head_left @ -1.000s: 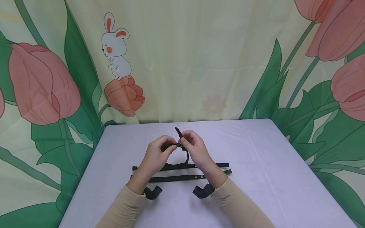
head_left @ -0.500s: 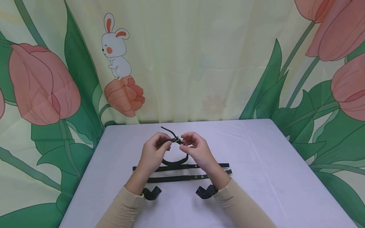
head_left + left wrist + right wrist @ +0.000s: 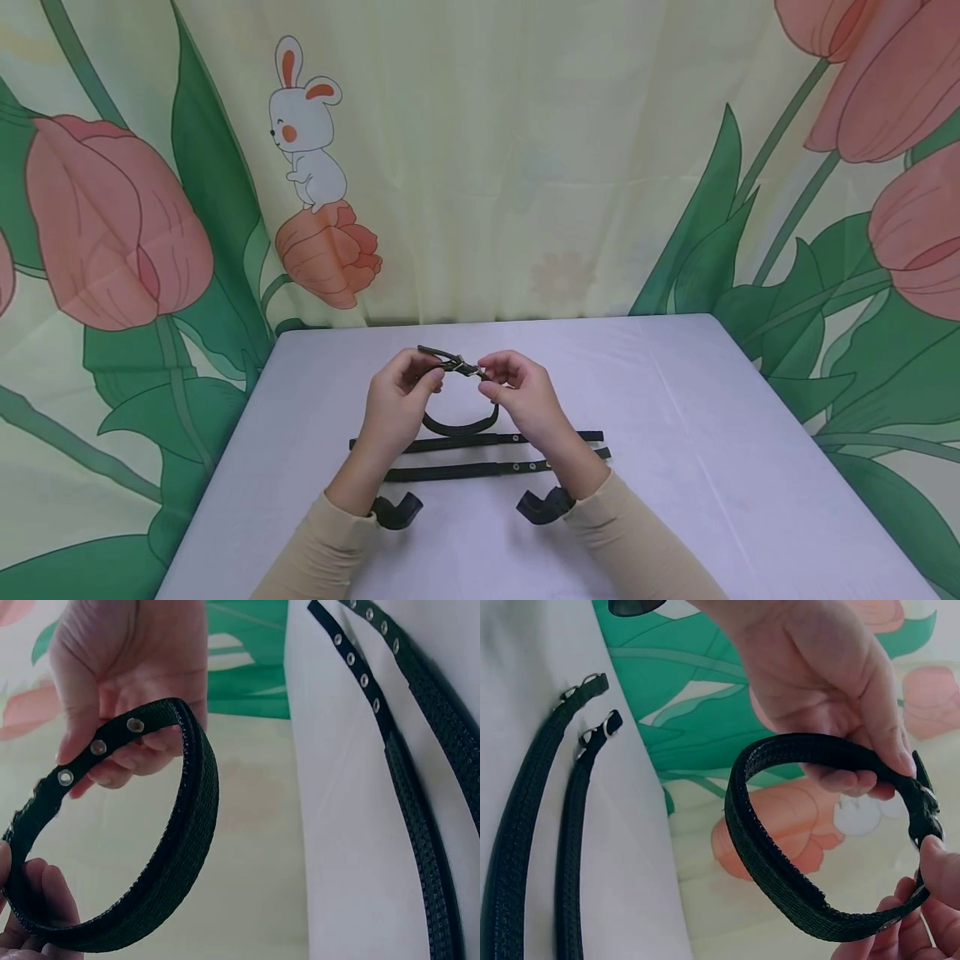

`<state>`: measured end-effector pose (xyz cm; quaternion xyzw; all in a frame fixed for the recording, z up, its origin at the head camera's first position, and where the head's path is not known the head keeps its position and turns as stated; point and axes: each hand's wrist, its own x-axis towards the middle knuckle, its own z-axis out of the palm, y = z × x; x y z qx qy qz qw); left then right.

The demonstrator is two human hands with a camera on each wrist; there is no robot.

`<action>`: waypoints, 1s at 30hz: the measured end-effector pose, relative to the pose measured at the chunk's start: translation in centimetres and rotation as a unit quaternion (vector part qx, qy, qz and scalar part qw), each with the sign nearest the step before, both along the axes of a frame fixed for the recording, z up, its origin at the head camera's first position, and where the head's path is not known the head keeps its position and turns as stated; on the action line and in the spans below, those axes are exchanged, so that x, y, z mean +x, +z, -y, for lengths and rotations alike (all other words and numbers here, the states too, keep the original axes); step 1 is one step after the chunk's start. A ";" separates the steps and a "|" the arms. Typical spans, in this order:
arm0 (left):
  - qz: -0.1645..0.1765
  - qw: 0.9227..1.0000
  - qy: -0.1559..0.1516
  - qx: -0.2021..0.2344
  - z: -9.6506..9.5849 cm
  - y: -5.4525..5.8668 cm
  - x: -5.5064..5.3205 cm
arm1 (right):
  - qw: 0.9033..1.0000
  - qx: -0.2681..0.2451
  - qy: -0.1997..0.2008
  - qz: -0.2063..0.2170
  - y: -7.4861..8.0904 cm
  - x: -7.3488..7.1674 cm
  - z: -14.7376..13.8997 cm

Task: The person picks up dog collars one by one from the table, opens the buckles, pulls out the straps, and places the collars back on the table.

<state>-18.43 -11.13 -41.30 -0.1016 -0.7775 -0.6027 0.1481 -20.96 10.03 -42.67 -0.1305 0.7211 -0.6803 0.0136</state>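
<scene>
A dark green-black webbing collar [image 3: 463,430] is formed into a loop above the table, its metal buckle [image 3: 459,365] at the top between both hands. My left hand [image 3: 397,396] pinches the strap on the buckle's left side. The right hand [image 3: 527,398] pinches the eyelet side, thumb and fingers on the band; several metal eyelets [image 3: 98,747] show there in the left wrist view. Through the buckle runs the strap's tail, pointing left above the left fingers. In the right wrist view the left hand [image 3: 832,682] is seen beyond the looped collar [image 3: 769,847].
Two similar collars lie flat and parallel on the white table [image 3: 637,533]: a farther one [image 3: 465,442] and a nearer one [image 3: 450,472], eyelet ends to the right. Black wrist mounts [image 3: 399,511] sit under both forearms. A tulip-print curtain [image 3: 480,167] hangs behind.
The strap tail has swung from upright near the right fingers to pointing left, lying down toward the buckle. Both hands have drawn slightly apart, uncovering the buckle.
</scene>
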 end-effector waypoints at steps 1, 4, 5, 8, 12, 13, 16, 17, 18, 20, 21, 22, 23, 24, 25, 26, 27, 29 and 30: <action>-0.004 1.000 0.002 0.004 0.0 -0.1 0.0 | 1.000 0.000 0.001 0.003 0.0 0.0 0.0; -0.010 1.000 0.006 0.015 0.1 -0.2 0.0 | 1.000 -0.003 0.007 0.004 -0.1 0.0 -0.3; -0.010 1.000 0.006 0.019 0.2 -0.3 0.0 | 1.000 -0.004 0.010 0.001 -0.2 -0.1 -0.5; -0.008 0.999 0.006 0.033 0.2 -0.4 -0.1 | 1.000 -0.016 0.018 -0.004 -0.3 -0.2 -0.9; -0.010 0.999 0.001 0.041 0.1 -0.5 -0.1 | 1.000 -0.014 0.014 -0.008 -0.3 -0.1 -1.1; -0.011 0.999 -0.003 0.039 0.1 -0.5 -0.1 | 1.000 -0.008 0.012 -0.009 -0.2 -0.2 -1.1; -0.008 0.999 -0.012 0.033 0.0 -0.5 -0.1 | 1.000 0.017 0.005 -0.011 -0.1 -0.1 -0.9; -0.007 0.999 -0.012 0.032 0.0 -0.6 -0.1 | 1.000 0.026 0.003 -0.012 0.0 -0.1 -0.9; -0.004 0.999 -0.009 0.032 0.1 -0.6 -0.1 | 0.999 0.033 0.001 -0.012 0.1 -0.1 -1.0; 0.001 0.999 -0.002 0.035 0.2 -0.6 -0.1 | 0.999 0.042 -0.004 -0.011 0.1 -0.1 -1.1; 0.003 0.999 0.002 0.037 0.3 -0.6 -0.1 | 0.999 0.044 -0.007 -0.010 0.1 -0.1 -1.3; 0.006 0.999 0.004 0.038 0.3 -0.5 -0.1 | 0.999 0.045 -0.009 -0.013 0.1 -0.1 -1.5; 0.008 0.999 0.006 0.039 0.4 -0.5 -0.1 | 0.999 0.046 -0.013 -0.014 0.1 -0.1 -1.7; 0.011 0.999 0.007 0.039 0.5 -0.4 0.0 | 0.999 0.045 -0.016 -0.016 0.1 -0.2 -1.8; 0.012 0.999 0.008 0.039 0.6 -0.4 0.0 | 0.999 0.045 -0.019 -0.018 0.0 -0.2 -2.0; 0.014 0.999 0.009 0.038 0.6 -0.3 0.0 | 0.999 0.044 -0.021 -0.020 0.0 -0.2 -2.1; 0.016 0.999 0.011 0.036 0.7 -0.3 0.0 | 0.999 0.043 -0.023 -0.022 0.0 -0.3 -2.2; 0.015 0.999 0.015 0.036 0.8 -0.3 0.0 | 0.999 0.042 -0.027 -0.022 -0.1 -0.3 -2.4; 0.012 0.999 0.018 0.036 0.9 -0.3 0.0 | 0.999 0.041 -0.028 -0.021 -0.1 -0.4 -2.5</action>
